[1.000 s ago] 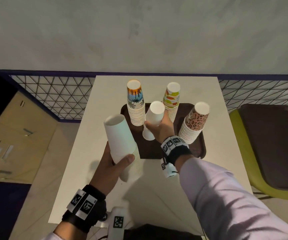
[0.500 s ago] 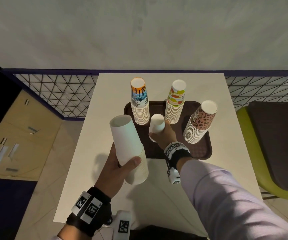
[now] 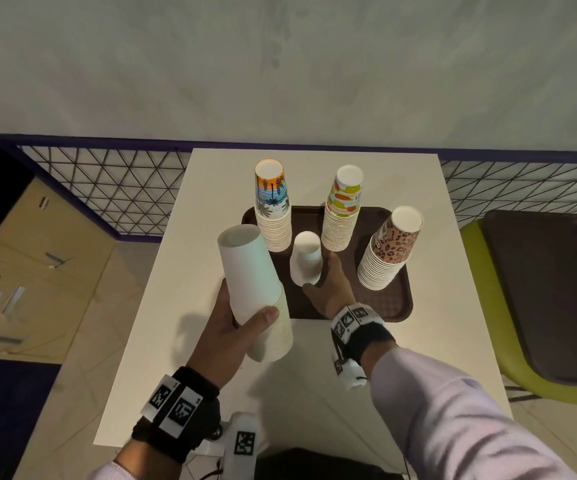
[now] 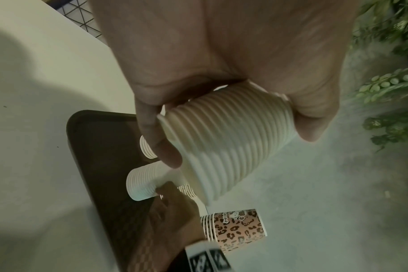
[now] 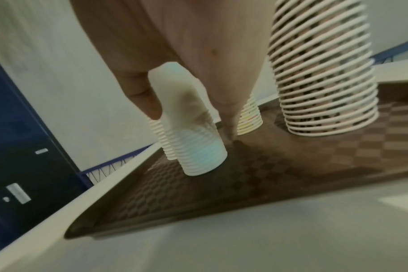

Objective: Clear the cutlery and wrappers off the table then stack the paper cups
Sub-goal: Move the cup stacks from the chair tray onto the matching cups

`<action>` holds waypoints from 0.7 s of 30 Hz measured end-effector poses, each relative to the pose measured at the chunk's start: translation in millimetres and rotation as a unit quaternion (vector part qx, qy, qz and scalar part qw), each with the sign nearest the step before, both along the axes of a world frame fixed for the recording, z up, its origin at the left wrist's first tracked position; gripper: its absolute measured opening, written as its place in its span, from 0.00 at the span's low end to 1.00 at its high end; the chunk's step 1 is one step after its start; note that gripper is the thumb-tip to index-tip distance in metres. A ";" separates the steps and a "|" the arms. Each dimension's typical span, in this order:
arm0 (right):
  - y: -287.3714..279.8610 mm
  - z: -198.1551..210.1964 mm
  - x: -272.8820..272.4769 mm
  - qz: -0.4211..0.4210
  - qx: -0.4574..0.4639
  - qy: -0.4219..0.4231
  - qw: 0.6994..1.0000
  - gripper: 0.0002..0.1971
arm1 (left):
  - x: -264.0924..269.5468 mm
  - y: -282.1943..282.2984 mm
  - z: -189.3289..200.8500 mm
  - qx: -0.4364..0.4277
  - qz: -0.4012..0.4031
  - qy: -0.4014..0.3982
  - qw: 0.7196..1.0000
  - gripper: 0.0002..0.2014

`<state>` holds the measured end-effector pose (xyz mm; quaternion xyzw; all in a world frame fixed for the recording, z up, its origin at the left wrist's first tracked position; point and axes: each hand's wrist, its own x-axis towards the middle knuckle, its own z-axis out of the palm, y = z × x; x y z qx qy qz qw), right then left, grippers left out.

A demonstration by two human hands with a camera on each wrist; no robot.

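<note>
your left hand (image 3: 226, 327) grasps the large stack of plain white cups (image 3: 256, 292), thumb across the front and fingers (image 4: 161, 147) curled behind. the stack is upside down, tilted, and held above the near left part of the white table (image 3: 315, 393), just left of the brown tray (image 3: 384, 303).

your right hand (image 3: 330, 284) grasps the small stack of white cups (image 3: 306, 258), fingers wrapped around its side. in the right wrist view this stack (image 5: 193, 132) stands upside down with its rims on the tray floor (image 5: 256, 174), near the tray's middle.

three more upside-down stacks stand on the tray:
- the palm-print stack (image 3: 272, 206), at the far left corner.
- the stack with green and orange shapes (image 3: 342, 209), at the far middle.
- the leopard-print stack (image 3: 389, 254), at the right side, well apart from your hand.

a green chair with a dark seat (image 3: 550, 306) stands right of the table. a wire-mesh fence (image 3: 107, 195) runs behind it.
</note>
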<state>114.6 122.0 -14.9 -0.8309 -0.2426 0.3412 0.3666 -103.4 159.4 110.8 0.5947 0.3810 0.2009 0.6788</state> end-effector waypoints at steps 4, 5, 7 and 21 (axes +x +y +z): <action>-31.2 18.7 -10.6 -0.042 0.054 -0.052 0.996 0.41 | 3.4 0.2 2.0 0.018 0.001 0.000 1.000 0.29; -37.4 27.6 -14.5 -0.043 0.080 -0.059 0.994 0.36 | 4.5 0.1 2.4 0.022 0.002 -0.002 1.000 0.29; -48.0 53.6 -23.8 -0.027 0.138 -0.058 0.988 0.28 | 6.7 0.2 3.2 0.025 0.003 -0.007 1.000 0.32; -55.4 140.3 -63.2 0.160 0.246 0.147 0.945 0.27 | 23.8 3.5 16.7 -0.041 -0.045 -0.015 0.998 0.26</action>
